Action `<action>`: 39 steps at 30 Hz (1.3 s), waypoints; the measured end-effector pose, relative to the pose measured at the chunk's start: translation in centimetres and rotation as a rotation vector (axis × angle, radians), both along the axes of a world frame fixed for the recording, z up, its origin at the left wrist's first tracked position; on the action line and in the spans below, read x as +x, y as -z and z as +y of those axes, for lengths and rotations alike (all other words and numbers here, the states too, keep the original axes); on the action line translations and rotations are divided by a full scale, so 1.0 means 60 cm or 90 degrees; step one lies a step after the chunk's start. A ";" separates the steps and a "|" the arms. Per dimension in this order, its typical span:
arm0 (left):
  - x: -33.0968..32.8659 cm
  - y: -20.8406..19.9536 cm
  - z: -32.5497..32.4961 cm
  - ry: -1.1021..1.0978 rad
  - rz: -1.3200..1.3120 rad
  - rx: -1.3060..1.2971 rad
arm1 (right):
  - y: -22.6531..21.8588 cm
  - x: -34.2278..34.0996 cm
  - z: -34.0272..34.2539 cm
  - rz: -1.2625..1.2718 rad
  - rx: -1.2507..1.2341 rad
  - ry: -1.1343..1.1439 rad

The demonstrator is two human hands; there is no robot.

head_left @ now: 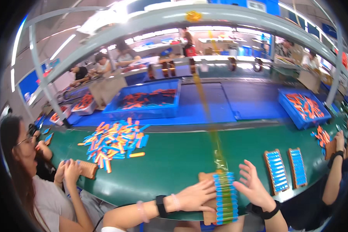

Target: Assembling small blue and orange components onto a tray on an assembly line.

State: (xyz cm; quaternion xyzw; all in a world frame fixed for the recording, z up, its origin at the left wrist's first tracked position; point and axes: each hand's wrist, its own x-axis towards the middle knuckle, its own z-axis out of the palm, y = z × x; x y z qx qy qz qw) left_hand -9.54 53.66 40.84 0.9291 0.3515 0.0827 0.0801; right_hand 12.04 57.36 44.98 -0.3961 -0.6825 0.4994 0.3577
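Note:
At the bench's near edge lies a brown wooden board (208,219) carrying a row of blue pieces (219,201). A strip of yellowish see-through tape (215,147) comes down from the frame above and runs lengthwise over the blue row. My left hand (195,196) rests flat on the board's left part, fingers stretched toward the blue pieces. To the right of the row, my right hand (255,188) is raised with fingers apart, its thumb close to the tape. I see nothing held in it.
Two filled boards (276,172) (297,167) lie to the right. A pile of blue and orange strips (118,141) sits at the left. Blue bins (143,112) (304,110) stand behind. Tape rolls (192,65) hang on the rail. Co-workers' hands (67,172) (338,142) are on both sides.

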 end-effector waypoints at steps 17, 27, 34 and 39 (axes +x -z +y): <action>-0.181 0.006 0.154 -0.678 0.130 0.184 | 0.082 0.231 -0.077 -0.383 0.205 0.447; 0.044 -0.012 0.115 -0.359 -0.258 -0.340 | 0.094 0.231 -0.041 -0.363 0.208 0.292; 0.025 -0.008 0.095 -0.446 -0.770 -0.549 | 0.085 0.189 -0.087 -0.353 0.215 0.248; 0.014 -0.011 0.088 -0.383 -0.207 -0.270 | 0.085 0.170 -0.096 -0.388 0.236 0.233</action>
